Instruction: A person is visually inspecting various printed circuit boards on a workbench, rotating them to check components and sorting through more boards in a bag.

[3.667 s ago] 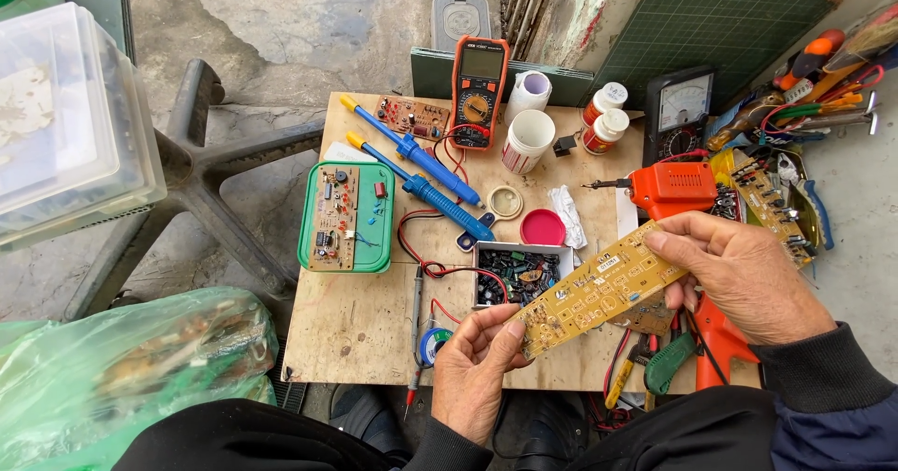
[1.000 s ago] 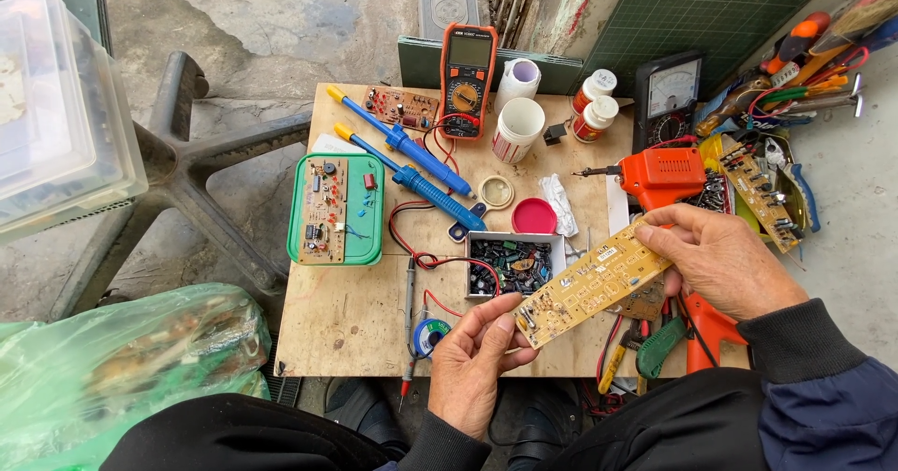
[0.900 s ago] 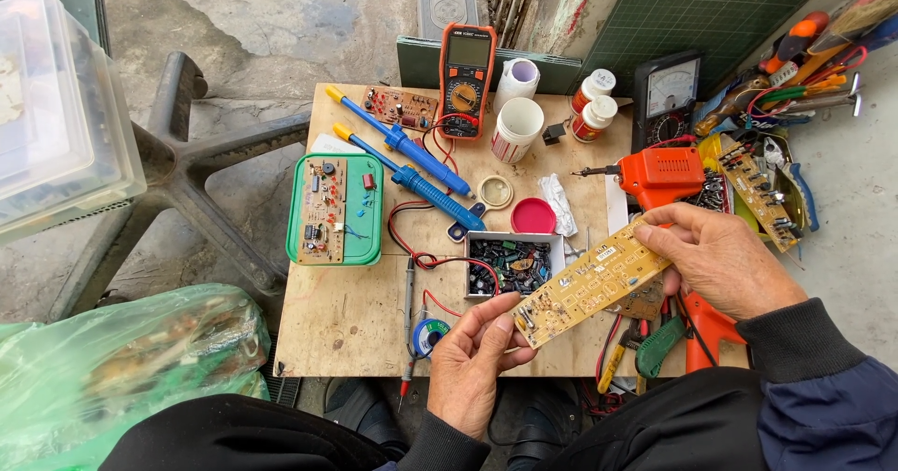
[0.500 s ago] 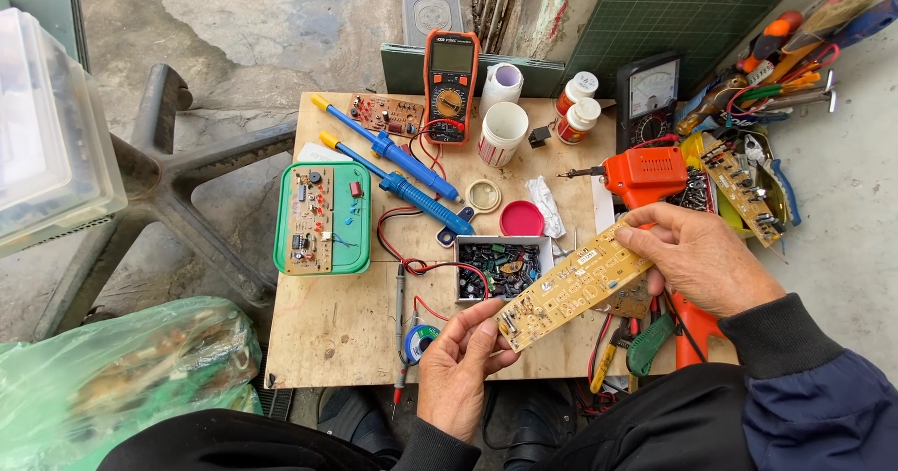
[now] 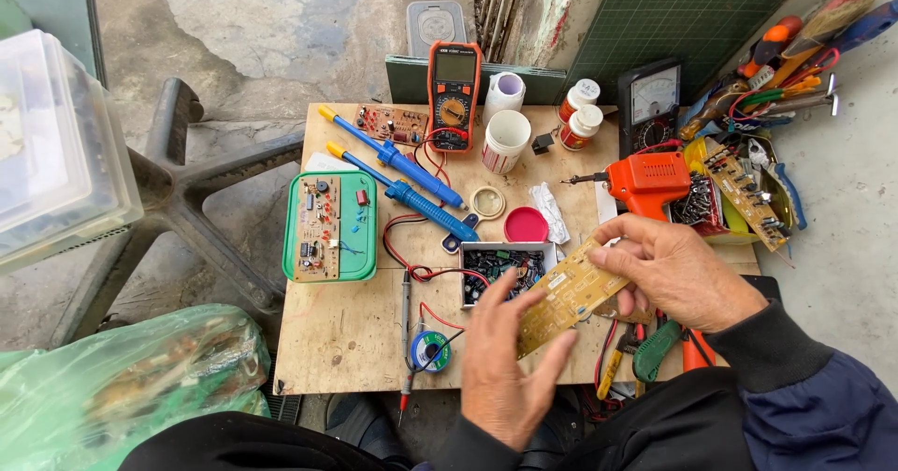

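Observation:
A yellowish circuit board is held tilted above the near edge of a small wooden table. My right hand grips the board's upper right end between thumb and fingers. My left hand is blurred, with its fingers straight and spread against the board's lower left end, not closed on it. Just behind the board sits a small box of dark components with red wire beside it.
On the table are a green tray with a circuit board, two blue soldering tools, an orange multimeter, a white cup, an orange soldering gun and a solder spool. A tool pile lies right, a green bag and a clear bin left.
My left hand has loosened from the board's lower end and spread its fingers. The right hand keeps its hold. The camera view has shifted slightly.

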